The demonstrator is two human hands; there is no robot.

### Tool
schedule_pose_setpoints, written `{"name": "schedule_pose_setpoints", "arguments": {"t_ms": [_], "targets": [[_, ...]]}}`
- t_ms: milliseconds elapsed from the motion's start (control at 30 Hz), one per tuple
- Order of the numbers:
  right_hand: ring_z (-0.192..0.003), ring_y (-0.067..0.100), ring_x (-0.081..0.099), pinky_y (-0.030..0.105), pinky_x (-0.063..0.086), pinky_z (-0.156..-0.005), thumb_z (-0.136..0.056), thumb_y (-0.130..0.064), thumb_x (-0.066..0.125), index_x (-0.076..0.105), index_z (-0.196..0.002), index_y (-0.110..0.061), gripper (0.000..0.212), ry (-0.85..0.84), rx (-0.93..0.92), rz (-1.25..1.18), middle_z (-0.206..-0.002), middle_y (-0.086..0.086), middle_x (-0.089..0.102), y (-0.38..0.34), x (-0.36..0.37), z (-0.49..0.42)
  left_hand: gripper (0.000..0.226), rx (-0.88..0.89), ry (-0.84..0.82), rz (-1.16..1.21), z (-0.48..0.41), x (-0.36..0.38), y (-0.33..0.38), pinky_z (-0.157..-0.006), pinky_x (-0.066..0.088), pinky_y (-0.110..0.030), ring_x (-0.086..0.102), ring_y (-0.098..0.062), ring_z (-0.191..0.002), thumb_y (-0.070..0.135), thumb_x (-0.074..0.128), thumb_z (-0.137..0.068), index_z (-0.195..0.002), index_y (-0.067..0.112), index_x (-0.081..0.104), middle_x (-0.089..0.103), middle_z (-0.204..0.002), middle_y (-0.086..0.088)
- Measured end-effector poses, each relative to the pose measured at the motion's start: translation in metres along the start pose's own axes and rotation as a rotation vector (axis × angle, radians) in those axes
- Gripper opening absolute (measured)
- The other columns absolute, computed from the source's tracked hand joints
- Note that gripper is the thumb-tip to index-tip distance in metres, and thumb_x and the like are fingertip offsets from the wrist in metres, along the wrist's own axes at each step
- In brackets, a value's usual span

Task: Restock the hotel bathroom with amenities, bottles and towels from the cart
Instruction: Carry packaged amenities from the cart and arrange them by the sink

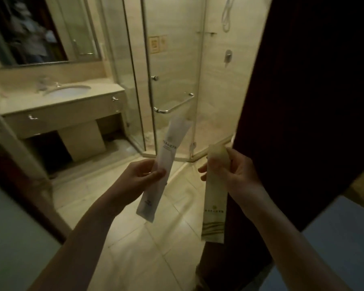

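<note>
I stand in the bathroom doorway with a long flat amenity packet in each hand. My left hand point(139, 177) pinches a white packet point(166, 162) near its middle, so it slants up to the right with dark print on it. My right hand point(233, 171) grips a cream packet point(215, 196) near its top end; it hangs straight down and shows a wavy pattern at the bottom. The two packets are apart, not touching.
A beige vanity counter point(76, 101) with an oval sink point(68, 91) and a tap stands at the left under a mirror point(36, 32). A glass shower cabin point(172, 66) with a chrome bar handle fills the far corner. A dark door point(313, 101) is at my right.
</note>
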State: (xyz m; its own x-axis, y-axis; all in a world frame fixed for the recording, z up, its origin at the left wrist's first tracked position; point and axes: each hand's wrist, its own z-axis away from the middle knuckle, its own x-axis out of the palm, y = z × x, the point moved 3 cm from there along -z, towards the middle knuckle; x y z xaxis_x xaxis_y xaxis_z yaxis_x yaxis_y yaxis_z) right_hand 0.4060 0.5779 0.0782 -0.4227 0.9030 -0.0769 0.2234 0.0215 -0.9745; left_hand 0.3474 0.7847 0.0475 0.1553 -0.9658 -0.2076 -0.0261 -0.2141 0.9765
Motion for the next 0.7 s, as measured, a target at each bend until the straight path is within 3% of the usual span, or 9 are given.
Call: {"name": "schedule_pose_setpoints", "arguments": {"t_ms": [67,167,300,567,700], "targets": [[-0.067,0.019,0.068,0.026,0.054,-0.057,-0.089,-0.016,0.058,0.061,-0.101,-0.002,0.019,-0.032,-0.007,-0.048,-0.08,0.007,0.071,0.007,0.023,-0.031,0.029,-0.02,0.039,-0.001,-0.015,-0.025,-0.011,-0.075,0.055,-0.032,0.067,-0.018,-0.084,0.032,0.061,-0.074,-0.099,0.018,0.067,0.071,-0.088,0.0],[-0.069,0.022,0.069,0.031,0.056,-0.061,-0.087,-0.015,0.058,0.062,-0.103,-0.005,0.019,-0.064,0.018,-0.073,-0.083,0.01,0.072,0.021,0.055,-0.08,0.027,-0.059,0.083,-0.004,-0.042,-0.063,-0.029,-0.073,0.054,-0.029,0.068,-0.012,-0.083,0.038,0.061,-0.074,-0.098,0.027,0.065,0.071,-0.087,0.007],[-0.07,0.019,0.069,0.03,0.053,-0.059,-0.088,-0.016,0.057,0.061,-0.1,-0.008,0.015,-0.06,0.04,-0.092,-0.083,0.008,0.071,0.038,0.099,-0.145,0.011,-0.117,0.193,0.01,-0.078,-0.116,-0.051,-0.072,0.051,-0.027,0.067,-0.013,-0.087,0.029,0.059,-0.086,-0.094,0.036,0.061,0.07,-0.091,0.01],[-0.064,0.019,0.067,0.028,0.054,-0.056,-0.094,-0.017,0.05,0.056,-0.099,-0.01,0.01,-0.137,0.045,-0.187,-0.077,0.008,0.068,0.071,0.2,-0.259,0.015,-0.14,0.473,0.058,-0.126,-0.219,-0.076,-0.082,0.049,-0.04,0.061,-0.02,-0.091,0.02,0.055,-0.091,-0.091,0.035,0.057,0.065,-0.097,0.002],[-0.06,0.018,0.066,0.026,0.054,-0.054,-0.096,-0.023,0.046,0.054,-0.103,-0.011,0.016,-0.215,0.086,-0.215,-0.071,0.003,0.067,0.098,0.247,-0.31,0.017,-0.19,0.558,0.05,-0.141,-0.269,-0.105,-0.083,0.049,-0.038,0.061,-0.02,-0.095,0.021,0.053,-0.092,-0.109,0.025,0.054,0.063,-0.1,0.001]]}}
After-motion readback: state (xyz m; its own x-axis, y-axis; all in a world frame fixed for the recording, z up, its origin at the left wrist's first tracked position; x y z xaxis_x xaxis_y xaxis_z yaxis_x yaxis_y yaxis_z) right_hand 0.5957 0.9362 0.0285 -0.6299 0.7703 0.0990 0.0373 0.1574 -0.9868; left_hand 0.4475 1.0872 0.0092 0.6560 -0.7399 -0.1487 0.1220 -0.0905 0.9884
